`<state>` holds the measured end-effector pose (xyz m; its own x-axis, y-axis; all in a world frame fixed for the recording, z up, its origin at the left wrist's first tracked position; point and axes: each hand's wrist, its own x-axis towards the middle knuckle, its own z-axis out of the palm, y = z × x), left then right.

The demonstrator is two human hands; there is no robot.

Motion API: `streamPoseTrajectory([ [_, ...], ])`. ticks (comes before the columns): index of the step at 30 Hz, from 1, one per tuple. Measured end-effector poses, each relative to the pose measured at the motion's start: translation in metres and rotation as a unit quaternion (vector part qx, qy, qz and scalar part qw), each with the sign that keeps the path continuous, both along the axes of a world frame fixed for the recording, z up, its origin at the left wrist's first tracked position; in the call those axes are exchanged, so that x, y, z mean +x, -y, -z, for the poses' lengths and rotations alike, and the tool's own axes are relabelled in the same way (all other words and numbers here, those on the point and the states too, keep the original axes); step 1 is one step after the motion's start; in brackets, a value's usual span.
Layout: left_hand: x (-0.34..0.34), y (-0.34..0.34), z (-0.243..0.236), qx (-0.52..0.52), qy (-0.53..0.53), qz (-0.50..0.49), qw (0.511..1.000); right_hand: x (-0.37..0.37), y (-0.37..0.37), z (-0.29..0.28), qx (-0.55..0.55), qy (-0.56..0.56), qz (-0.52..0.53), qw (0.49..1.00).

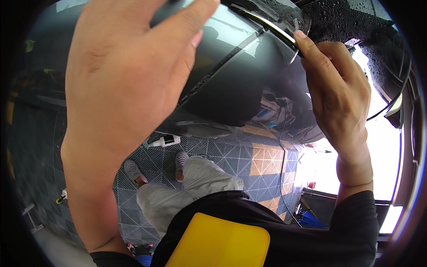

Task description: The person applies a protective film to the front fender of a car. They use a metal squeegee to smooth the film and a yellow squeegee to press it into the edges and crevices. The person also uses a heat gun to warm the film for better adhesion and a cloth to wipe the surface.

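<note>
A dark, glossy car body panel (240, 84) curves across the upper middle, with a seam running down it and a bright trim strip (273, 27) along its upper edge. My left hand (126, 58) is large in front of the panel at the upper left, its thumb reaching up and right; the other fingertips are cut off by the top edge. A small dark patch shows beside the thumb, too cropped to name. My right hand (333, 80) is closed at the trim's right end, fingers curled, index fingertip against a clear film flap (297, 24).
A yellow flat panel (218, 242) with rounded corners lies against my dark shirt. On the patterned tile floor (267, 160) are a white bottle (164, 141) and a dark cable (281, 173). Water drops cover the dark glass (329, 22) at the upper right.
</note>
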<state>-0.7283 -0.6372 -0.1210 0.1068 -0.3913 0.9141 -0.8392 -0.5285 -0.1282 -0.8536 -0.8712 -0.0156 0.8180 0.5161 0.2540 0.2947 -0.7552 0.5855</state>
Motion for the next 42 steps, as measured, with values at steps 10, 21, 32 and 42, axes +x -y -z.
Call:
streamPoseTrajectory([
  [10,0.003,0.003,-0.003,0.013,-0.015,0.006,1.000,0.007,-0.004,-0.009,0.049,-0.021,-0.003,0.999],
  [21,0.002,-0.001,-0.009,0.030,-0.025,0.000,0.999,-0.006,0.020,-0.008,-0.001,-0.014,0.002,1.000],
  [32,0.010,-0.011,-0.017,0.073,-0.045,0.006,0.996,-0.007,0.024,-0.011,-0.002,-0.013,-0.004,1.000],
  [42,0.016,-0.013,-0.023,0.114,-0.105,0.022,0.988,0.001,0.024,-0.009,0.011,-0.010,0.007,1.000],
])
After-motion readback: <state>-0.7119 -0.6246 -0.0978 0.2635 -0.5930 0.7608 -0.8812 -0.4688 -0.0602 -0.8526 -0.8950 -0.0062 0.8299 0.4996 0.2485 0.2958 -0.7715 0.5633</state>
